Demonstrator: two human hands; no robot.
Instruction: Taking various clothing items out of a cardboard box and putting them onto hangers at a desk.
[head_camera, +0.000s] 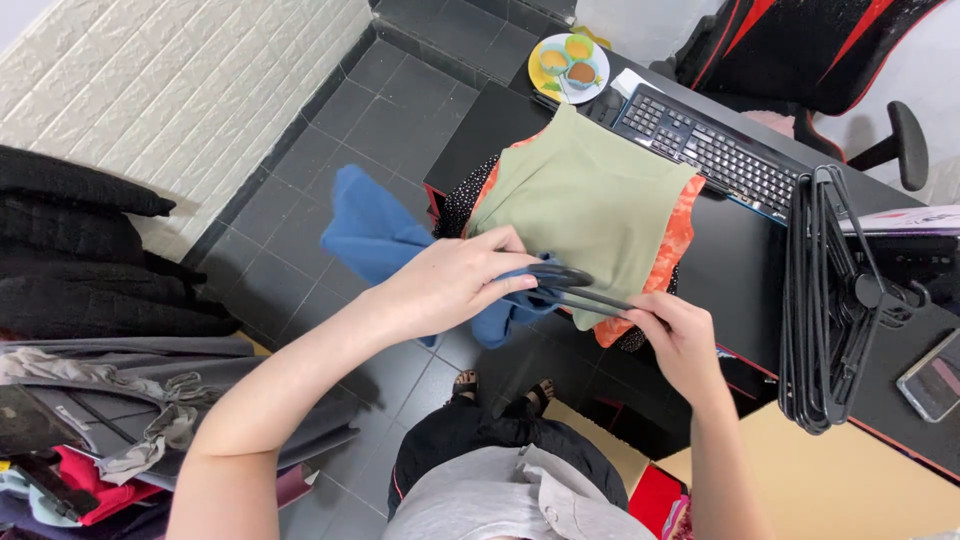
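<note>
Left hand clamps blue garment onto black hanger; right hand pinches hanger's far end, both beside desk. Mid-hanging; next needs threading.

One head-worn camera looks steeply down, close over the hands, desk and floor.

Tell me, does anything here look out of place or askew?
A plate of small food cups sits at the far corner of the black desk, partly past its edge. A stack of black hangers also overhangs the desk's near edge. Nothing looks spilled or damaged.
</note>
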